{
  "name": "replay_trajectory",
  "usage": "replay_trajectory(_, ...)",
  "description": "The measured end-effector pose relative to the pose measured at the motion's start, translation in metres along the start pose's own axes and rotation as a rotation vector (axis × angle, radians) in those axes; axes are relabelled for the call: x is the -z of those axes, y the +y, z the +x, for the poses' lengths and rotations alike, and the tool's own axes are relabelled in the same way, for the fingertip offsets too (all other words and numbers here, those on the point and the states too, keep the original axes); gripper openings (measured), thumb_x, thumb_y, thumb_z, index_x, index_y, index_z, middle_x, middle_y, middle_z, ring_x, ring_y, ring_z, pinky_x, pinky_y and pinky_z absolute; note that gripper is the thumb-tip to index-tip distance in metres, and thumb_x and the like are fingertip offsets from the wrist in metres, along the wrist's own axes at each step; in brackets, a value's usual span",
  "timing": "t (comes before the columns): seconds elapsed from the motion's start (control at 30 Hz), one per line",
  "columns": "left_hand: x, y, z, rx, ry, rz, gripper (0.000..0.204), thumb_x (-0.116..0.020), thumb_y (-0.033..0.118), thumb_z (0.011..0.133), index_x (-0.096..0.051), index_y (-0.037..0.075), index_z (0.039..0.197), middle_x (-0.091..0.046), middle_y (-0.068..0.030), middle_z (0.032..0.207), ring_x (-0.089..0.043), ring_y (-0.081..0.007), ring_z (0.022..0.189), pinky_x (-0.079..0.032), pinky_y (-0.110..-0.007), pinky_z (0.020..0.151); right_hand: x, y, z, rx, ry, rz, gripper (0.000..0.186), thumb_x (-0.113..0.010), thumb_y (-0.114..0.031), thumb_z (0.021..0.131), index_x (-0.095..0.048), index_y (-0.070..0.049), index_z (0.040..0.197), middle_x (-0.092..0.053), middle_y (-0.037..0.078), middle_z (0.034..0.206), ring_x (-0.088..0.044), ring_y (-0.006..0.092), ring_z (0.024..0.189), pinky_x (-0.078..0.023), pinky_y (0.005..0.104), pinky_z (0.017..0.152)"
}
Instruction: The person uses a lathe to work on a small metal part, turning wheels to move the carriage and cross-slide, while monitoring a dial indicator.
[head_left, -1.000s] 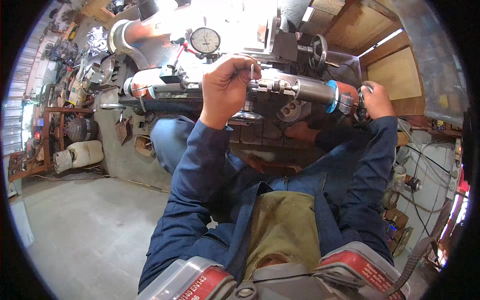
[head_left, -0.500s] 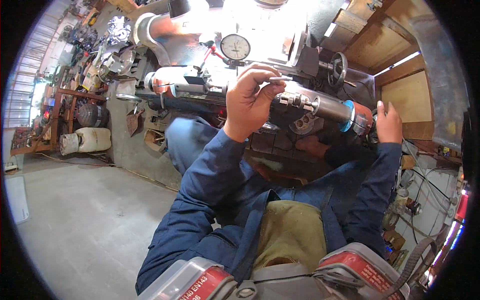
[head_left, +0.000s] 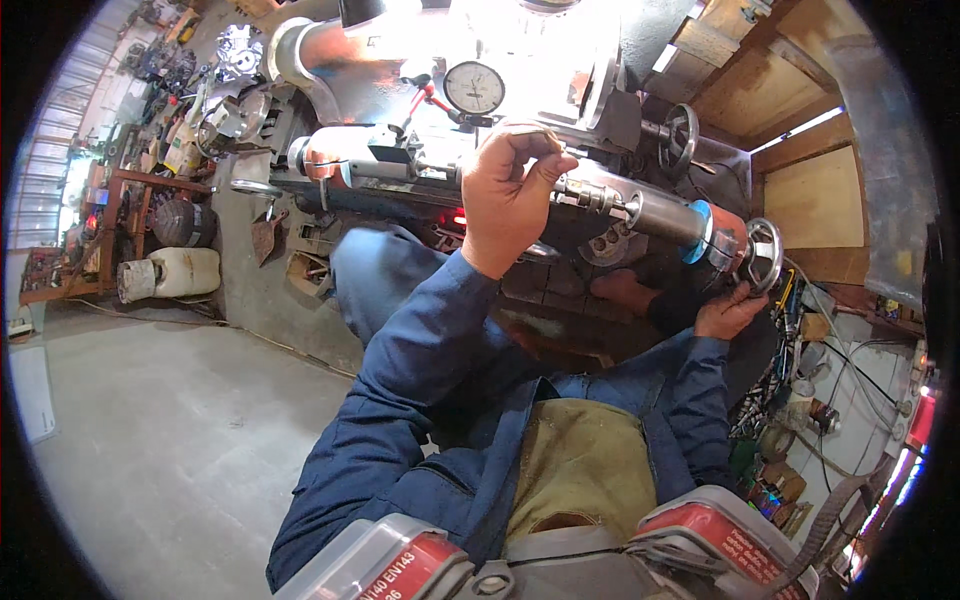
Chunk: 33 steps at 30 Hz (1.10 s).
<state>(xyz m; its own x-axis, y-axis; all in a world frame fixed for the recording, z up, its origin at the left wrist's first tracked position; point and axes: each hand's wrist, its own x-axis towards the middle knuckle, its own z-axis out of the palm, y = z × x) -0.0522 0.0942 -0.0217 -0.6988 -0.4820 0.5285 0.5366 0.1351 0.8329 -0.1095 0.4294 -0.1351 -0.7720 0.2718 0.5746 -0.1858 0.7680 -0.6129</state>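
I stand at a metal lathe. My left hand point(head_left: 510, 195) is raised in front of the tailstock, thumb and fingers pinched on a small thin metal piece point(head_left: 541, 131) just above the drill chuck point(head_left: 592, 196). The grey tailstock barrel point(head_left: 660, 214) with a blue ring point(head_left: 697, 226) runs right to a spoked handwheel point(head_left: 763, 254). My right hand point(head_left: 728, 311) reaches up from below and grips the lower rim of that handwheel. A round dial gauge point(head_left: 473, 87) sits behind my left hand.
A second handwheel point(head_left: 680, 138) stands behind the tailstock. Wooden panels point(head_left: 805, 195) line the right wall. Cables and tools point(head_left: 790, 400) hang at the right. A white jug point(head_left: 170, 275) and cluttered shelves point(head_left: 90, 220) stand at the left beside a concrete floor point(head_left: 170, 440).
My left hand has lifted off the chuck and now pinches the small piece above it. My right hand has slid from the side of the handwheel to its lower rim. My view has shifted.
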Motion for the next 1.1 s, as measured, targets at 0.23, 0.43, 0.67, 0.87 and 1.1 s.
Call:
replay_trajectory(0.23,0.001,-0.001,-0.002,0.054,0.028,0.019,0.016,-0.066,-0.009,0.085,-0.057,-0.003,0.097,-0.062,-0.004,0.09,-0.059,-0.0083,0.085,-0.049,-0.023,0.077,-0.018,0.004,-0.01,-0.157,-0.08,0.497,0.042,-0.046,-0.024,0.101,-0.036,0.005,0.129,-0.053,0.021,0.125,-0.055,0.0301,0.116,-0.043,0.0396,0.099)
replay_trajectory(0.43,0.001,-0.004,-0.001,0.031,-0.007,0.054,0.015,-0.07,-0.007,0.083,-0.06,-0.003,0.094,-0.063,-0.0043,0.086,-0.059,-0.0082,0.079,-0.05,-0.024,0.071,-0.026,0.035,-0.012,-0.042,-0.067,0.391,0.053,-0.053,-0.026,0.095,-0.032,0.005,0.132,-0.054,0.021,0.124,-0.054,0.0297,0.117,-0.042,0.0393,0.1)
replay_trajectory(0.67,0.003,-0.002,0.002,0.015,-0.039,0.169,0.011,-0.072,-0.003,0.08,-0.063,-0.001,0.086,-0.065,-0.0062,0.08,-0.062,-0.0122,0.073,-0.05,-0.026,0.068,-0.02,0.019,-0.011,-0.006,-0.056,0.277,0.054,-0.054,-0.027,0.095,-0.032,0.005,0.133,-0.054,0.022,0.123,-0.056,0.0298,0.115,-0.044,0.0403,0.099)
replay_trajectory(0.87,0.007,0.001,0.009,-0.035,-0.162,0.277,0.01,-0.069,-0.005,0.075,-0.065,0.001,0.082,-0.067,-0.009,0.077,-0.065,-0.0204,0.071,-0.051,-0.03,0.067,-0.015,0.004,-0.006,-0.053,-0.083,0.366,0.056,-0.055,-0.026,0.096,-0.032,0.007,0.134,-0.057,0.021,0.121,-0.058,0.03,0.113,-0.045,0.0403,0.098)
replay_trajectory(1.1,0.017,0.0,0.016,-0.016,-0.316,0.23,0.015,-0.063,-0.011,0.077,-0.064,0.0,0.087,-0.068,-0.0085,0.081,-0.066,-0.0186,0.076,-0.052,-0.03,0.071,0.013,0.001,0.014,-0.01,-0.163,0.386,0.048,-0.055,-0.022,0.097,-0.037,0.006,0.131,-0.054,0.022,0.125,-0.055,0.0281,0.113,-0.042,0.0379,0.099)
